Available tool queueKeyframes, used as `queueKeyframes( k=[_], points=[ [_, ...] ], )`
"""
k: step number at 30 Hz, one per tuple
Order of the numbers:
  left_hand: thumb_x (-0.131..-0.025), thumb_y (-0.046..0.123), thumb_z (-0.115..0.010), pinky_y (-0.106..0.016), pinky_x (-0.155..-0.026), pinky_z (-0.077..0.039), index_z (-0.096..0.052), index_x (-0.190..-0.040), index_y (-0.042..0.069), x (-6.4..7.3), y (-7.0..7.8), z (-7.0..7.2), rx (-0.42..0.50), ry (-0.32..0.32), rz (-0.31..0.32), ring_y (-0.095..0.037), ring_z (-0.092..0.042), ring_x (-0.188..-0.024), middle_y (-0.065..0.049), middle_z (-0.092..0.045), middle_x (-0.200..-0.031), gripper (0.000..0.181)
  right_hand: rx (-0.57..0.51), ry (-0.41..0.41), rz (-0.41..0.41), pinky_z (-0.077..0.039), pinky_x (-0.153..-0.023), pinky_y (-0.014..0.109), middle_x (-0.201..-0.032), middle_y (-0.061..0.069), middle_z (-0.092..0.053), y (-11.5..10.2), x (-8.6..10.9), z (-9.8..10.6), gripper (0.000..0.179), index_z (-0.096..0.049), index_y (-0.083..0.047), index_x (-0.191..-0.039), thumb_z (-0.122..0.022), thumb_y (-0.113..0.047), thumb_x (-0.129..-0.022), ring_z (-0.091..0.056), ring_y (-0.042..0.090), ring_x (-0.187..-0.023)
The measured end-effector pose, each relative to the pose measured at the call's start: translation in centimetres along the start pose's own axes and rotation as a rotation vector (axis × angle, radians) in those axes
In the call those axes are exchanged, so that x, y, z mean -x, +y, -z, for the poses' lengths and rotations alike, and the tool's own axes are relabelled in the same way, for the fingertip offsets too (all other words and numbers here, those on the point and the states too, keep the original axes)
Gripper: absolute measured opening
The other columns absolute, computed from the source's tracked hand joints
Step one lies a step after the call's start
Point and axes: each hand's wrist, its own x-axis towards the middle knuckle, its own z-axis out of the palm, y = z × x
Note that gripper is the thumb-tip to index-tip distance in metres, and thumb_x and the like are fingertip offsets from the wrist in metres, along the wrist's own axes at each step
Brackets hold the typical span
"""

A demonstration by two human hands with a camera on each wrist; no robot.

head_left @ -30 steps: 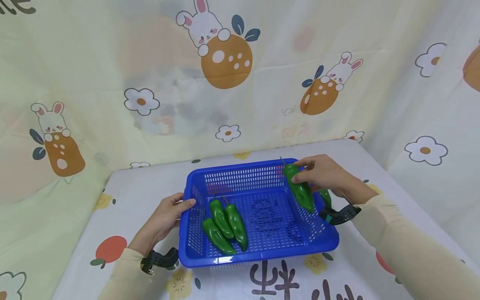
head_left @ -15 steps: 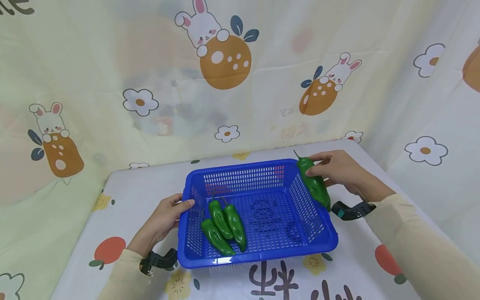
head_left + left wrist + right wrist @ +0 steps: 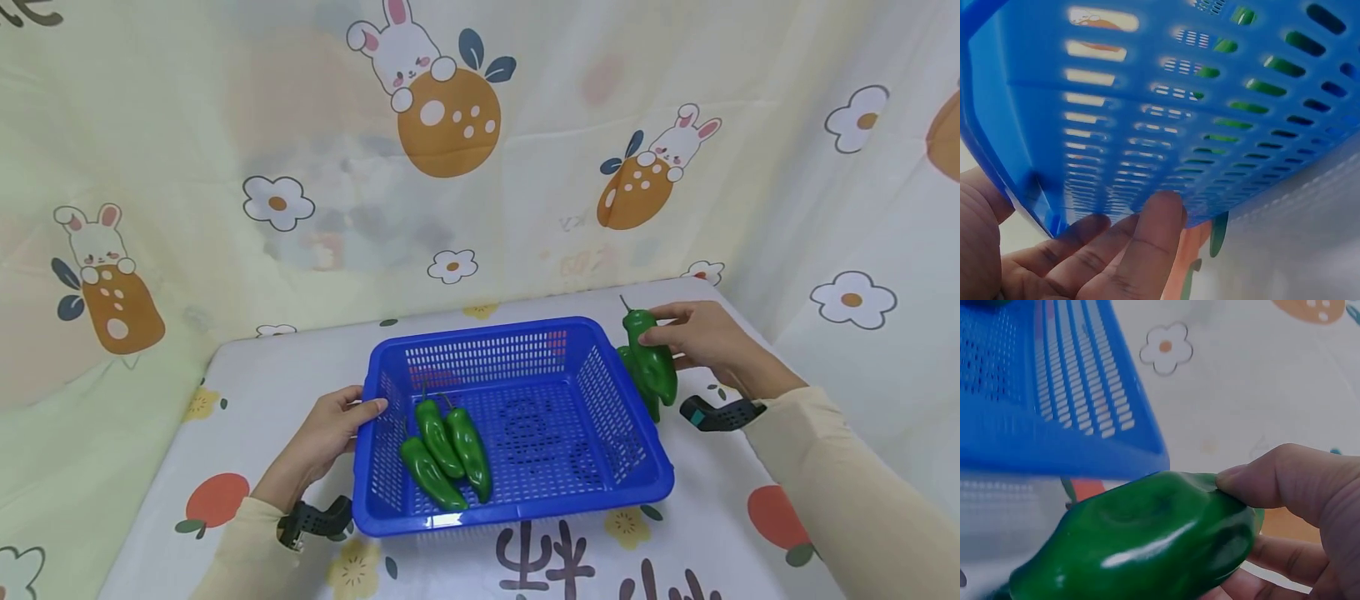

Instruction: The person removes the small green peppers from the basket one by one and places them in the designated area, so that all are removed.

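My left hand [image 3: 330,429] grips the left rim of a blue plastic basket [image 3: 555,507], thumb over the edge. In the left wrist view its fingers [image 3: 1154,244] lie against the outside of the slotted wall. Beyond the basket's right side, my right hand [image 3: 697,337] holds a shiny green pepper [image 3: 652,354] between thumb and fingers, stem pointing up and away. A second green pepper [image 3: 636,375] shows partly from behind the held one, close to the basket's right wall. Three more green peppers [image 3: 468,454] lie inside the basket at its left end.
A table under a patterned white cloth [image 3: 277,375] bears the basket. Behind it and at the sides hangs a curtain [image 3: 540,208] printed with rabbits and flowers. Both wrists wear black bands [image 3: 723,412].
My right hand has carried the pepper rightward from over the basket, across its right rim, to outside it. The left hand keeps its hold on the rim.
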Motion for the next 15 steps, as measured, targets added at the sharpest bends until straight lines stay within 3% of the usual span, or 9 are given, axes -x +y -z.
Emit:
queueKeyframes(
  k=[5, 15],
  points=[
    [-0.106, 0.026, -0.061, -0.043, -0.079, -0.066, -0.052, -0.144, -0.006, 0.0, 0.1, 0.1, -0.006, -0.006, -0.006, -0.033, -0.077, -0.097, -0.026, -0.072, -0.121, 0.051, -0.006, 0.002, -0.035, -0.064, -0.088, 0.043, -0.139, 0.033, -0.057, 1.3, -0.5, 0.4, 0.071, -0.039, 0.008, -0.154, -0.067, -0.032, -0.102, -0.066, 0.043, -0.116],
    [-0.105, 0.025, -0.061, -0.041, -0.08, -0.066, -0.053, -0.142, -0.007, -0.1, 0.2, 0.1, 0.002, -0.013, 0.003, -0.031, -0.078, -0.095, -0.025, -0.073, -0.118, 0.05, -0.02, 0.007, -0.079, -0.064, -0.087, 0.042, -0.137, 0.034, -0.059, 3.2, -1.3, 0.5, 0.072, -0.038, 0.01, -0.154, -0.067, -0.03, -0.101, -0.071, 0.032, -0.106]
  ],
)
